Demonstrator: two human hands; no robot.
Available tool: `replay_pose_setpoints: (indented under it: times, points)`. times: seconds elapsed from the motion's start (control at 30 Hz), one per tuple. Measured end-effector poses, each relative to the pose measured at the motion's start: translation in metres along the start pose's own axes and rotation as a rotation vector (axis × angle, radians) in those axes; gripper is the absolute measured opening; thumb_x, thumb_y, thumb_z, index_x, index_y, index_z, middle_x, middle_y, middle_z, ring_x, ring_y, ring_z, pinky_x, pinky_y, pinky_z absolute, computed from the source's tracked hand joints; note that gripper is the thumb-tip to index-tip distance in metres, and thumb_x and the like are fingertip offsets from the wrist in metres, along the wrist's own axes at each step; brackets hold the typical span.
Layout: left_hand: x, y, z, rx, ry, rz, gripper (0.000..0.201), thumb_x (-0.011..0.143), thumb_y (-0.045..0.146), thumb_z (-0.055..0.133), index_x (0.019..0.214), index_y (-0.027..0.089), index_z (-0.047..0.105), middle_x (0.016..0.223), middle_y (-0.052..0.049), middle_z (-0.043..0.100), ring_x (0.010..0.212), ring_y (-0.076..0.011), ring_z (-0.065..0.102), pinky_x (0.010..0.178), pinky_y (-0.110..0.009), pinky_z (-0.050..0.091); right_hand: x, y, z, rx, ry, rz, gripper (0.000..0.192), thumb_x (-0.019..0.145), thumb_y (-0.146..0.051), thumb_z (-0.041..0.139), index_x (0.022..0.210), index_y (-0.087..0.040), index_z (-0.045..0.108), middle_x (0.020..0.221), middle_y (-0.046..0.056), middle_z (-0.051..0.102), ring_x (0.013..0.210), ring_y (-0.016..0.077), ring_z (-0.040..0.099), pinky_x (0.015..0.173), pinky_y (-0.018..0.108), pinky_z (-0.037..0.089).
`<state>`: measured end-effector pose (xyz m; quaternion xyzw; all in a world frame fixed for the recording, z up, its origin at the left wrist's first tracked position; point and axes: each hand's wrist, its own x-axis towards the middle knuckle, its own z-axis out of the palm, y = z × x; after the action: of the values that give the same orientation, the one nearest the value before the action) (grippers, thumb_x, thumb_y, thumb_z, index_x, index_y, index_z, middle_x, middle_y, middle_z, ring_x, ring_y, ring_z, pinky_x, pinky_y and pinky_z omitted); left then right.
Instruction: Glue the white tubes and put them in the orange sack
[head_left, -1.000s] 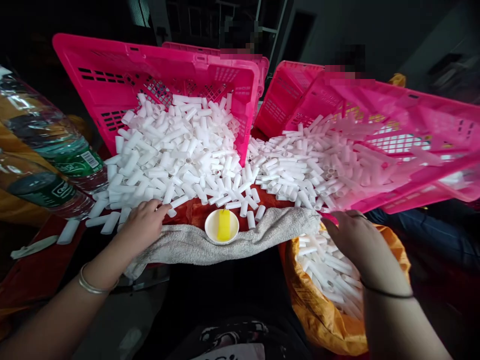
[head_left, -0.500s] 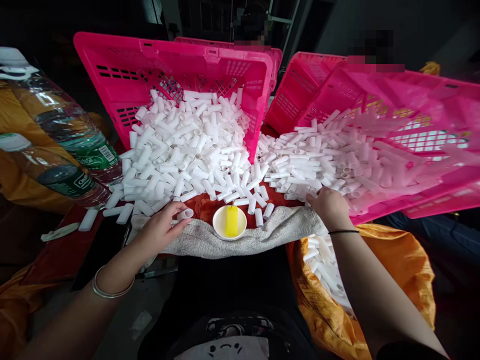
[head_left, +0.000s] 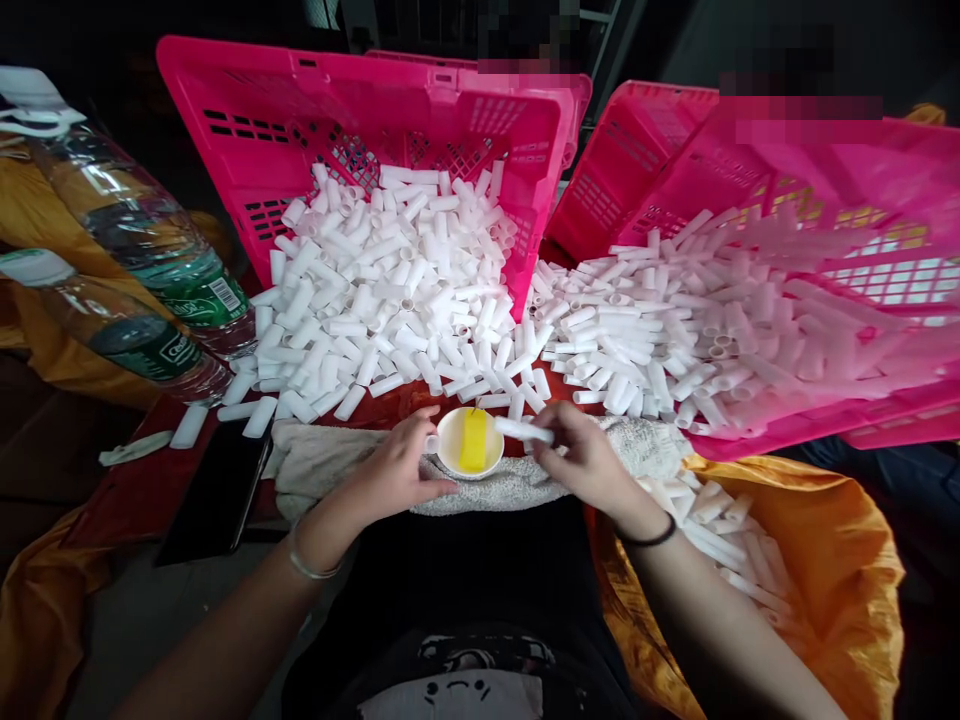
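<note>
Not much to read here tbh. The 2 water bottles (head_left: 142,240) on the left have green labels (head_left: 199,297) with a barcode and some white lettering, but it's too small and blurry to make out. Nothing else carries any text.

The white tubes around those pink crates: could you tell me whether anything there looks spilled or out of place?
Yes. Both pink crates, the left pink crate and the right pink crate, are tipped on their sides, and white tubes have poured out onto the red table. A few strays lie apart beside the water bottles, near a dark phone.
</note>
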<state>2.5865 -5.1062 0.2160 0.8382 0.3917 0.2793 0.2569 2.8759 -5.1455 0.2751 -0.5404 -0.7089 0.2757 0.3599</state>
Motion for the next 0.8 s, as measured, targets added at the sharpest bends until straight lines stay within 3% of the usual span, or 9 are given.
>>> replay_pose_setpoints:
  times: [0.1,0.2,0.33,0.43,0.53,0.6,0.73,0.8]
  points:
    - [0.015,-0.003,0.016,0.009,0.01,0.046,0.081,0.056,0.054,0.089,0.118,0.02,0.049,0.146,-0.023,0.046,0.135,-0.0394,0.046,0.11,-0.057,0.042,0.012,0.006,0.031,-0.093,-0.027,-0.091,0.017,0.088,-0.027,0.057,0.104,-0.021,0.059,0.09,0.005,0.069,0.068,0.0155,0.063,0.063,0.029,0.054]
    - [0.021,-0.004,0.021,0.004,0.008,0.024,0.095,0.053,0.046,0.093,0.13,0.02,0.044,0.138,-0.021,0.054,0.128,-0.0379,0.053,0.107,-0.056,0.045,0.023,0.022,0.045,-0.159,0.016,-0.231,0.026,0.094,-0.026,0.053,0.118,-0.022,0.062,0.11,0.01,0.07,0.093,0.0217,0.069,0.082,0.039,0.059]
    - [0.02,-0.004,0.019,-0.01,0.025,-0.01,0.095,0.055,0.045,0.093,0.133,0.022,0.045,0.134,-0.018,0.058,0.124,-0.0372,0.056,0.105,-0.055,0.046,0.027,0.036,0.05,-0.213,0.003,-0.377,0.024,0.095,-0.022,0.049,0.11,-0.022,0.068,0.11,0.011,0.07,0.102,0.0234,0.067,0.089,0.042,0.059]
    - [0.019,-0.006,0.018,-0.041,0.0,-0.02,0.092,0.058,0.045,0.092,0.133,0.023,0.044,0.135,-0.016,0.057,0.125,-0.035,0.056,0.104,-0.054,0.048,0.025,0.032,0.048,-0.191,-0.057,-0.352,0.022,0.094,-0.019,0.05,0.107,-0.02,0.067,0.109,0.011,0.069,0.099,0.0228,0.067,0.087,0.041,0.058]
    - [0.018,-0.008,0.017,-0.081,-0.015,-0.029,0.093,0.057,0.043,0.092,0.133,0.024,0.043,0.139,-0.015,0.054,0.128,-0.0333,0.054,0.105,-0.053,0.047,0.022,0.024,0.046,-0.091,-0.134,-0.157,0.022,0.094,-0.024,0.053,0.113,-0.018,0.063,0.102,0.01,0.07,0.089,0.021,0.068,0.08,0.038,0.059]
    - [0.018,-0.009,0.017,-0.104,-0.013,-0.027,0.093,0.056,0.041,0.093,0.132,0.024,0.043,0.14,-0.015,0.053,0.129,-0.0328,0.052,0.106,-0.052,0.047,0.018,0.021,0.046,-0.079,-0.137,-0.107,0.023,0.094,-0.025,0.053,0.113,-0.018,0.063,0.1,0.01,0.07,0.087,0.0206,0.068,0.08,0.038,0.059]
    - [0.017,-0.009,0.017,-0.131,-0.009,-0.015,0.093,0.056,0.037,0.093,0.133,0.023,0.043,0.139,-0.015,0.053,0.128,-0.0331,0.053,0.106,-0.053,0.046,0.01,0.02,0.048,-0.126,-0.098,-0.306,0.023,0.093,-0.02,0.051,0.11,-0.021,0.066,0.114,0.012,0.063,0.104,0.0235,0.065,0.088,0.04,0.057]
    - [0.017,-0.008,0.016,-0.142,-0.008,-0.029,0.093,0.057,0.037,0.093,0.135,0.024,0.043,0.138,-0.014,0.054,0.128,-0.0332,0.053,0.106,-0.053,0.046,0.007,0.02,0.05,-0.051,-0.113,-0.282,0.022,0.093,-0.021,0.052,0.111,-0.022,0.065,0.114,0.011,0.064,0.103,0.0232,0.065,0.086,0.039,0.058]
